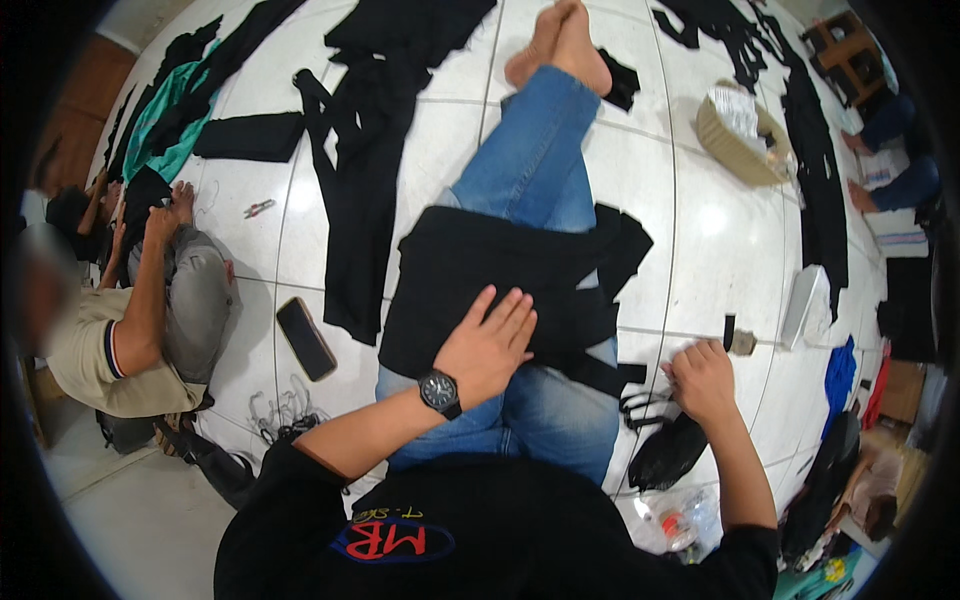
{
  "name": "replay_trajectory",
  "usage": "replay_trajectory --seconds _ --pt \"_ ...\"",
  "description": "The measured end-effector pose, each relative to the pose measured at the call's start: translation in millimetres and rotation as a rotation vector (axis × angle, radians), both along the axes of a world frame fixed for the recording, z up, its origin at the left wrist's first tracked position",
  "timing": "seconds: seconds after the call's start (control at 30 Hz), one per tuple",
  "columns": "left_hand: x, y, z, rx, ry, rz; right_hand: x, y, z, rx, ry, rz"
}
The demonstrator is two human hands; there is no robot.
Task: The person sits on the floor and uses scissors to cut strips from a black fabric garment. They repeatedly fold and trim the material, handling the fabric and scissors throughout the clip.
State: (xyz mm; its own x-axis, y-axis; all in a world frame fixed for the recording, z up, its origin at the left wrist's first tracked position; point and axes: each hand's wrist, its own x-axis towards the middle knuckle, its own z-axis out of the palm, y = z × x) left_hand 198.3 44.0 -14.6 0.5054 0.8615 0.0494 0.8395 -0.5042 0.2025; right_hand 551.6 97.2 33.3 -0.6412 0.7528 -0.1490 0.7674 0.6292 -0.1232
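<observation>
Head | left hand (484,350) flat on black cloth (490,268) | right hand (703,381) curled

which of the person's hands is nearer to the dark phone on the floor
Left. The left hand lies on the black cloth, just right of the phone; the right hand is much farther right, beyond the legs.

Matt cloth (480,270), glossy floor tiles (710,245)
</observation>
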Motion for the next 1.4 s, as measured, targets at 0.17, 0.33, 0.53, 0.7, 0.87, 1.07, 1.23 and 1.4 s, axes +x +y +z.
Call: replay_trajectory --seconds 0.17,0.33,0.53,0.7,0.87,1.07,1.23,1.4 --pt "9.0 4.1 3.6 0.019 0.04 -0.017 51.4 -13.8 -9.7 -0.405 -0.32 -0.585" --pt "-12.5 -3.7 20.6 -0.028 -0.044 0.04 -91.4 -14.1 19.3 -0.647 0.996 -0.463" --pt "-33.6 -9.6 9.9 0.024 0.001 -0.056 -83.4 11.7 4.3 -0.022 -0.062 0.158" --pt "-25.4 -9.8 5.5 0.049 -0.015 -0.098 48.2 9.8 1.6 -0.041 -0.025 -0.034" --pt "-24.8 -9.6 17.6 0.026 0.022 -0.084 28.1 -15.2 -30.6 -0.972 0.227 -0.538" --pt "-30.4 -11.8 21.3 0.033 0.03 -0.07 -110.0 10.7 29.1 0.236 0.436 0.155" --pt "-32.2 -13.4 14.0 0.041 0.039 -0.09 -38.1 1.3 3.6 -0.081 0.034 0.221" --pt "-26.3 -15.2 12.1 0.032 0.048 -0.066 46.2 -3.7 0.3 -0.182 -0.13 -0.269"
